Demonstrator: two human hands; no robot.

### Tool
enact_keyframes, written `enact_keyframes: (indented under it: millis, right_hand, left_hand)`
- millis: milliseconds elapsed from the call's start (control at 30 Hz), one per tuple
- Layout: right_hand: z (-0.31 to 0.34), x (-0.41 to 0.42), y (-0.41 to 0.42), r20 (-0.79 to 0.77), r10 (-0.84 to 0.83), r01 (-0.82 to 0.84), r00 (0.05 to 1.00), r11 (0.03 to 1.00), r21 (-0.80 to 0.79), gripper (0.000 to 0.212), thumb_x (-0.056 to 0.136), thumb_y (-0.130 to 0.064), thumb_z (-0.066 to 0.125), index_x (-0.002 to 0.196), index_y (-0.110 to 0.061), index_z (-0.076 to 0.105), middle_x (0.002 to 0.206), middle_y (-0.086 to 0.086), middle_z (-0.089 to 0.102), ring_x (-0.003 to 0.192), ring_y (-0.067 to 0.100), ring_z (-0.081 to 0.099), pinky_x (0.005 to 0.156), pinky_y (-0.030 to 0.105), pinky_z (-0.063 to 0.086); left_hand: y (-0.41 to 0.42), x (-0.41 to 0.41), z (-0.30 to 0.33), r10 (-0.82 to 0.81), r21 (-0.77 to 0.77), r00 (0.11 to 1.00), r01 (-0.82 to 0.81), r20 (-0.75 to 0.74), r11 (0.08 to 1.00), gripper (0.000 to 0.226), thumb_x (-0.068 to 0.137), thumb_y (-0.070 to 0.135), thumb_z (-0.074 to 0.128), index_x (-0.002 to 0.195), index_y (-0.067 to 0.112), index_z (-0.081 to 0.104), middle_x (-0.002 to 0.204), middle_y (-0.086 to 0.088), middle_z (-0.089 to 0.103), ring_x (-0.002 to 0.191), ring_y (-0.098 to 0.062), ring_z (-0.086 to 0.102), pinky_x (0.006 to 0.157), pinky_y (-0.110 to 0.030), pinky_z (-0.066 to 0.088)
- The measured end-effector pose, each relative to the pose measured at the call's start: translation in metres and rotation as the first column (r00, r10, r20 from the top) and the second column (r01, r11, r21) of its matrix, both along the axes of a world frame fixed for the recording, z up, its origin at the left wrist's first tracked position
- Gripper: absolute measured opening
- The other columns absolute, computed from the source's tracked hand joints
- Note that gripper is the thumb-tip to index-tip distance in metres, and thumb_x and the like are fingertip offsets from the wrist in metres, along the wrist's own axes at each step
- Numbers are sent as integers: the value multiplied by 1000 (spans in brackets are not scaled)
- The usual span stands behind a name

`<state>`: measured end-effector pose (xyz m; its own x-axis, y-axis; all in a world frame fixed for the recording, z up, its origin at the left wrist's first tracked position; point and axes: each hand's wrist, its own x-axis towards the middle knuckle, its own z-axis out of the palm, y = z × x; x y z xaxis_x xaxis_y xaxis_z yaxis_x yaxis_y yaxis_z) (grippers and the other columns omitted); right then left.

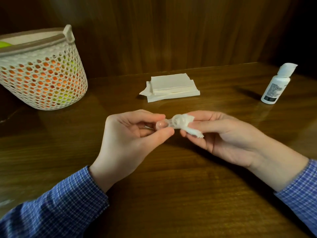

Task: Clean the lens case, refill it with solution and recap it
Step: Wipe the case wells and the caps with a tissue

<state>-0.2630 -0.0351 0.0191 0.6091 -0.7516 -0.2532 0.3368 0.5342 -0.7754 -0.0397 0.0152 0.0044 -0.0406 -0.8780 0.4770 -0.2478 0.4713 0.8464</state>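
Case [169, 123] hangs between my hands above the table [171, 186]. My left hand [130, 136] pinches its near cup by thumb and fingertips; my right hand [221, 134] pinches a tissue [190, 127] against the other cup.

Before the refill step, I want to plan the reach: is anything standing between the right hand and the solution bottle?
Nothing visible does. The solution bottle stands upright at the table's far right, and only bare tabletop lies between it and the right hand. That hand is busy, though, pinching a tissue scrap against the lens case, which the left hand holds.
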Motion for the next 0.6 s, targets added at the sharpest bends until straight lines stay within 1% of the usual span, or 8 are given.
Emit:
enact_keyframes:
  millis: [67, 133, 233, 300, 367, 433, 533, 600]
  right_hand:
    - [5, -8, -5, -30, -135, 136, 990, 991, 22, 26, 74, 4, 69, 95, -5, 83, 95, 21, 79, 79, 20, 79, 57, 21, 61]
    - [8, -12, -12, -164, -265, 260, 950, 964, -53, 22, 79, 1, 71, 95, -8, 83, 97, 20, 79, 78, 18, 78, 56, 21, 60]
    - [5, -17, -22, -421, -450, 360, 787, 890, -279, 22, 92, -2, 66, 108, -16, 75, 109, 17, 72, 83, 17, 75, 56, 22, 57]
    - [1, -20, -28, -503, -548, 372, 668, 832, -413, 21, 94, -6, 64, 104, -21, 74, 110, 12, 68, 89, 19, 70, 59, 24, 55]
    - [-3, -21, -32, -553, -604, 299, 574, 783, -545, 18, 94, -9, 64, 95, -24, 75, 103, 5, 68, 89, 17, 67, 62, 25, 53]
    - [-8, -21, -34, -601, -606, 153, 521, 759, -633, 21, 96, -11, 62, 88, -25, 75, 97, 1, 67, 88, 15, 64, 66, 26, 50]
    - [-13, -20, -35, -650, -584, -22, 487, 736, -677, 40, 101, -9, 45, 78, -22, 74, 97, -11, 62, 95, 5, 53, 76, 23, 41]
    - [-14, -21, -35, -684, -580, -126, 442, 715, -688, 44, 104, -14, 39, 78, -21, 73, 98, -15, 60, 96, 1, 50, 75, 16, 33]
  left_hand:
    - [-1, 6, -3, 34, 29, 998, -36, 48, 999, 27, 78, 18, 83, 103, 12, 78, 102, 2, 80, 93, -16, 78, 74, -24, 63]
    - [-3, 11, -7, 55, 78, 974, -73, 218, 994, 27, 78, 16, 84, 105, 16, 78, 101, 5, 79, 91, -9, 77, 74, -25, 64]
    - [-2, 13, -11, 32, 76, 883, -76, 469, 994, 29, 80, 24, 84, 107, 21, 79, 96, 11, 76, 88, -5, 74, 72, -24, 63]
    - [-1, 12, -10, 45, 20, 830, -68, 556, 997, 24, 80, 29, 82, 104, 24, 80, 90, 16, 73, 89, -5, 69, 73, -22, 59]
    - [1, 12, -8, 60, 2, 790, -78, 610, 997, 20, 81, 29, 81, 100, 26, 79, 87, 19, 71, 88, -2, 67, 75, -22, 57]
    - [1, 15, -7, 78, 0, 748, -103, 659, 995, 17, 82, 29, 81, 98, 27, 78, 87, 19, 70, 85, -1, 66, 72, -21, 57]
    - [-1, 20, -4, 55, 17, 679, -98, 732, 995, 13, 84, 33, 79, 96, 29, 77, 88, 21, 68, 86, 0, 63, 73, -15, 52]
    - [-2, 23, -2, 33, 38, 662, -92, 749, 995, 11, 83, 33, 78, 94, 30, 76, 87, 21, 67, 88, -1, 61, 73, -18, 52]
